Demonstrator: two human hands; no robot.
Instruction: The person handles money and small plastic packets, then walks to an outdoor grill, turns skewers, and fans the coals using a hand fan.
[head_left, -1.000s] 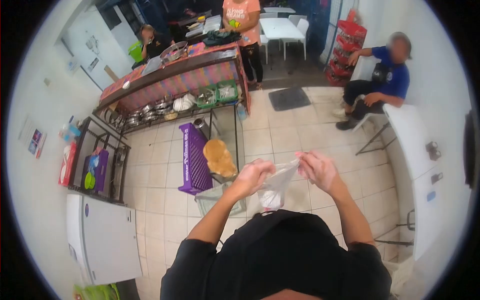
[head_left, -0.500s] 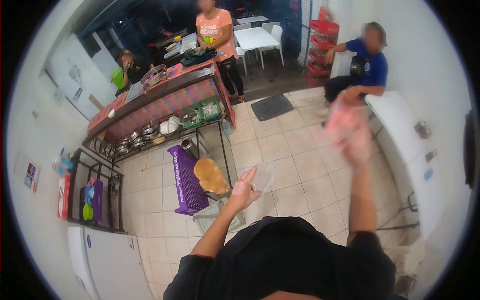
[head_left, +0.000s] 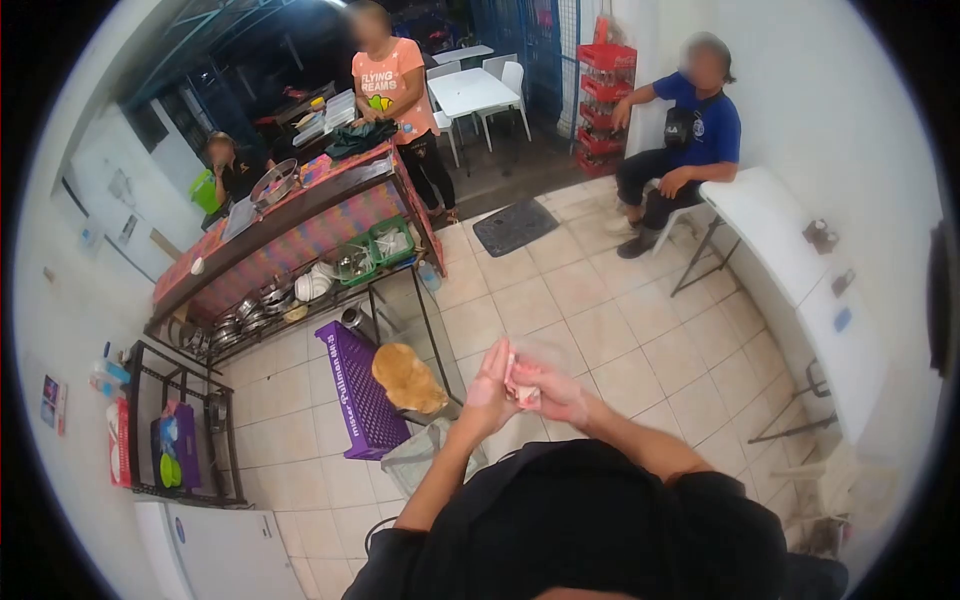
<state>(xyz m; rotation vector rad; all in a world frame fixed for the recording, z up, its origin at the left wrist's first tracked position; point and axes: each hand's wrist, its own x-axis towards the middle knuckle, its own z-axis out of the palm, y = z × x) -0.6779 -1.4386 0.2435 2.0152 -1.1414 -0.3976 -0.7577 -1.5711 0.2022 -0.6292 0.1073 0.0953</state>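
My left hand (head_left: pixel 488 392) and my right hand (head_left: pixel 553 390) meet in front of my chest. A crumpled pink-and-white cloth (head_left: pixel 524 388) is gripped in my right hand and pressed against my left palm. My left fingers point upward, close together, beside a faint see-through piece (head_left: pixel 543 349) that looks like clear plastic or glass. Its shape and the exact grip on it are blurred and partly hidden. Below and left of my hands, an orange-tan rounded shape (head_left: pixel 408 378), perhaps a cat, is on a glass-topped metal-framed table (head_left: pixel 440 352).
A purple crate (head_left: pixel 358 395) stands beside that table. Dishes fill the shelf under the cloth-covered counter (head_left: pixel 300 215). Across it stands a person in an orange shirt (head_left: pixel 390 80); another in blue (head_left: pixel 697 130) sits by the white table (head_left: pixel 765 225). A black mat (head_left: pixel 515 228) lies on the tiles.
My right hand has swung inward and down from the far right, bringing the pink cloth against my left hand. The view has shifted slightly. The seated person's near arm has lowered.
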